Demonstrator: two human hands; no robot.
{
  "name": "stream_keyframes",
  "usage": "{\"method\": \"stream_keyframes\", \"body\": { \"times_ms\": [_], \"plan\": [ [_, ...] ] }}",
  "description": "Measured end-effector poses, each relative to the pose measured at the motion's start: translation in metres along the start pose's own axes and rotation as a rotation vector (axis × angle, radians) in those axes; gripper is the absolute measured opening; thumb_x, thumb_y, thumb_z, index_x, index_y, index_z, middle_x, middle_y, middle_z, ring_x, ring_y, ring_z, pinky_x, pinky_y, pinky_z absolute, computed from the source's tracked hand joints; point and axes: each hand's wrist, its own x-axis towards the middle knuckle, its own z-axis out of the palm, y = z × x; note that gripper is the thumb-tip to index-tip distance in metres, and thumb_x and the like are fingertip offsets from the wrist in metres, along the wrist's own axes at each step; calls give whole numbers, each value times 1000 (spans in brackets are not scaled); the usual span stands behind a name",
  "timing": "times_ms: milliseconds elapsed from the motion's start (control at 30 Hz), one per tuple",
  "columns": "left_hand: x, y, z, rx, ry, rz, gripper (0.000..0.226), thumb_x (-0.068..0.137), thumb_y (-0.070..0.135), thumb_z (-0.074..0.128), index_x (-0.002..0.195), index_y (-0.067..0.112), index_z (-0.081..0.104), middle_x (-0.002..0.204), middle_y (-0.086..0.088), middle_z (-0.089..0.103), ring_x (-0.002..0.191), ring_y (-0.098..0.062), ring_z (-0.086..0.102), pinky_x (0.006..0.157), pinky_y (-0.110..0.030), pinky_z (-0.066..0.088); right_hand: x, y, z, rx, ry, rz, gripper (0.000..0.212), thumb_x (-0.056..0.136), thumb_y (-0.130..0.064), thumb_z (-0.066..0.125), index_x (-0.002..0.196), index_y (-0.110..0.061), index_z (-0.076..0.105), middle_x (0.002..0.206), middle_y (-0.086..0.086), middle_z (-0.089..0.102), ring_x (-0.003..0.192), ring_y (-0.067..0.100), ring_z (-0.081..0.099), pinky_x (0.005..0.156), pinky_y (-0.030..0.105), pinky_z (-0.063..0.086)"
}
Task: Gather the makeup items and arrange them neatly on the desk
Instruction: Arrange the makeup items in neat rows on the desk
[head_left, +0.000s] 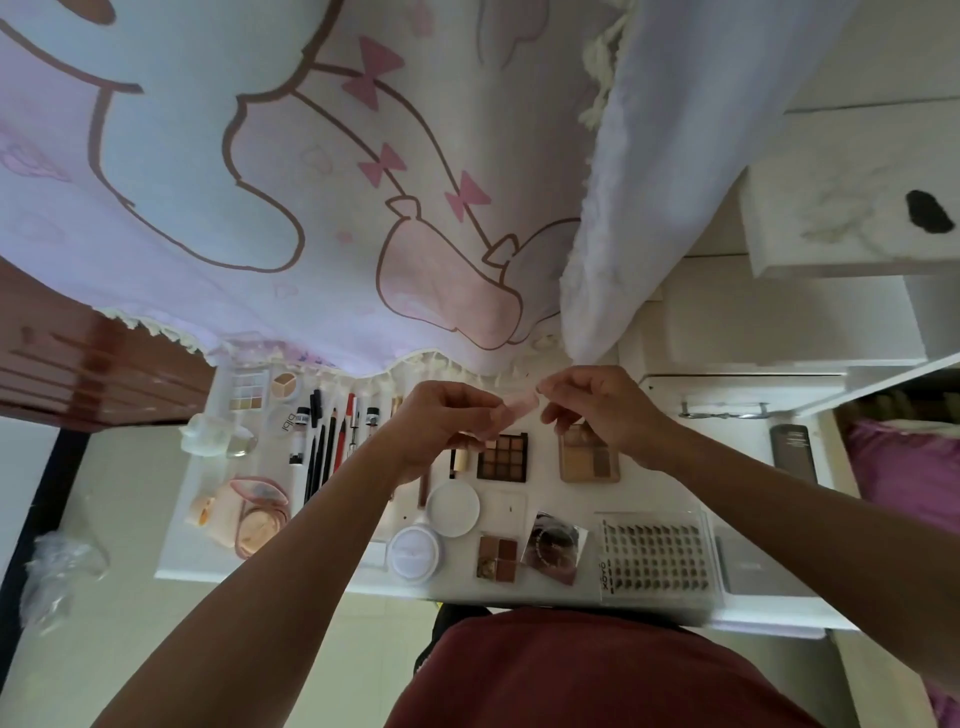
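Above the white desk (654, 488), two hands share one small pink item (517, 408).
The left hand (447, 418) pinches one end of it with curled fingers, and the right hand (597, 410) pinches the other end between thumb and fingertips, so the blurred piece hangs in the air over the dark eyeshadow palette (503, 457). A beige palette (587, 466) lies under the right hand, a row of pencils (324, 447) to the left, and a lash tray (654, 558) near the front edge.

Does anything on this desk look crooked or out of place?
Yes: the shiny dark square packet on the white desk lies rotated, unlike the brown four-pan palette beside it; also, crumpled clear plastic on the floor.
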Motion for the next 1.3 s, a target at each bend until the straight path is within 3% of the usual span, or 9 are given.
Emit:
{"method": "stream_keyframes", "body": {
  "times_ms": [100, 233, 367, 533, 800, 1000, 1233, 1300],
  "plan": [
    [-5, 3, 2, -11, -8, 40, 14, 75, 4, 76, 88, 1, 72, 87, -19, 69, 78, -26, 65, 64, -26, 56, 0, 0, 0, 27, -55, 72, 12, 90, -25, 68, 97, -17, 73, 83, 6, 75, 67, 12, 65, 55, 24, 43],
    [-10, 7, 3, 0, 18, 82, 27, 62, 15, 81, 85, 3, 74, 88, -18, 71, 79, -25, 68, 69, -28, 57, -1, -2, 0, 60, -60, 101, 17, 86, -25, 72, 96, -13, 74, 85, 7, 75, 68, 11, 65, 59, 26, 47],
    [-10, 6, 3, 115, 58, 120, 32, 69, -6, 79, 99, 3, 72, 93, -16, 73, 83, -20, 70, 76, -23, 56, -2, -5, 0, 158, -75, 159, 23, 87, -27, 71, 99, -8, 73, 85, 10, 74, 66, 12, 63, 56, 22, 47],
    [-12, 6, 4, 152, 130, 180, 26, 70, -1, 80, 94, 9, 75, 86, -11, 74, 83, -22, 71, 82, -29, 57, -1, -4, 0, 202, -70, 194, 24, 91, -25, 67, 100, -3, 72, 80, 10, 72, 62, 12, 61, 53, 22, 47],
    [-14, 9, 6, 200, 137, 233, 24, 73, 0, 78, 95, 9, 74, 82, -7, 74, 77, -16, 72, 70, -16, 53, -5, -2, 2, 164, -24, 77, 18, 94, -17, 62, 98, -2, 70, 79, 9, 72, 62, 12, 63, 58, 23, 51],
    [-13, 4, 6, 40, 103, 213, 20, 86, 3, 67, 104, -5, 69, 86, -19, 73, 74, -26, 72, 73, -30, 59, -8, -5, 1, 130, -27, 33, 12, 91, -13, 65, 97, -5, 71, 83, 10, 74, 66, 13, 65, 57, 21, 52],
    [-10, 3, 6, 22, 108, 212, 22, 83, -2, 69, 105, -7, 68, 88, -18, 72, 71, -23, 70, 71, -26, 57, -8, -12, 1, 175, -41, 133, 27, 94, -32, 61, 99, -7, 71, 84, 13, 74, 66, 18, 65, 58, 27, 50],
    [-9, 3, 5, 33, 107, 218, 22, 83, -2, 69, 104, -7, 68, 89, -19, 72, 71, -23, 70, 71, -27, 57, -8, -12, 1, 161, -32, 128, 21, 92, -27, 64, 99, -8, 71, 82, 12, 73, 67, 16, 65, 60, 27, 50]
  ]
}}
